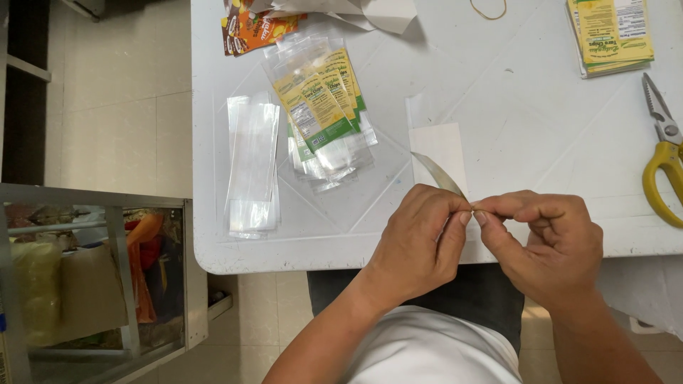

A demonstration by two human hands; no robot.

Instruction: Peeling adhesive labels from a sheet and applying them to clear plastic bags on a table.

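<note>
Both hands meet just over the near edge of the white tabletop (pixel 512 107), and between them is a narrow clear strip (pixel 437 174), seen nearly edge-on, slanting up and away from the fingertips. The left hand (pixel 416 242) pinches its near end between thumb and forefinger, the other fingers curled under; the right hand (pixel 551 242) pinches the same spot from the other side, thumb and forefinger pressed together, knuckles up and wrist bent inward. The fingertips of the two hands touch. Just beyond the strip a pale rectangular sheet (pixel 441 153) lies flat on the tabletop. Farther from the left hand, up and to its left, is a loose fan of clear bags (pixel 324 107) with yellow-and-green labels inside, their printed ends overlapping. Left of those lies a stack of empty clear sleeves (pixel 252 167), long and narrow, running away from the person. At the far edge beyond the bags are orange packets (pixel 252 28), partly under some white paper (pixel 370 11). Well beyond the right hand is a neat pile of yellow-green labels (pixel 610 35), and left of it a tan rubber band (pixel 488 10). To the right of the right hand lie scissors (pixel 663 153) with yellow handles, blades pointing away. Below the tabletop edge, left of the left forearm, stands a metal-framed glass case (pixel 99 277) on the tiled floor.
</note>
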